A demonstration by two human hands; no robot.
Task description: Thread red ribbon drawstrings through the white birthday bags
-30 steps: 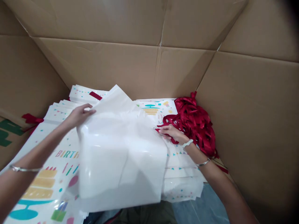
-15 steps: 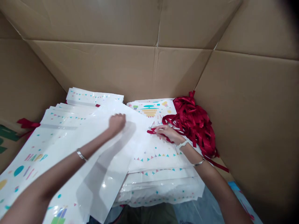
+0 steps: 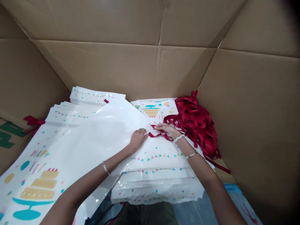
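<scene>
Between the fingers of my right hand (image 3: 169, 130) is a dark red ribbon (image 3: 152, 135), its loose end looping below them and a small wire loop (image 3: 150, 125) at its tip. My left hand (image 3: 138, 137) is closed at the right edge of a white plastic bag (image 3: 110, 125), blank side up; its thumb is hidden. That bag lies slanted over a pile of party-printed bags (image 3: 38, 184) on the left. Under my hands is a second stack of printed bags (image 3: 157, 161), with bunting and a cake on it.
A tangled heap of red ribbon (image 3: 197, 125) lies at the right, by the cardboard wall (image 3: 253, 103). More cardboard (image 3: 112, 68) stands at the back and left. A red ribbon bow (image 3: 34, 121) sticks out at the left pile's edge. A blue printed package (image 3: 241, 200) is at lower right.
My left hand has moved right and down from the middle of the blank bag to its right edge, close to the ribbon. The right hand stays nearly in place, still holding the ribbon.
</scene>
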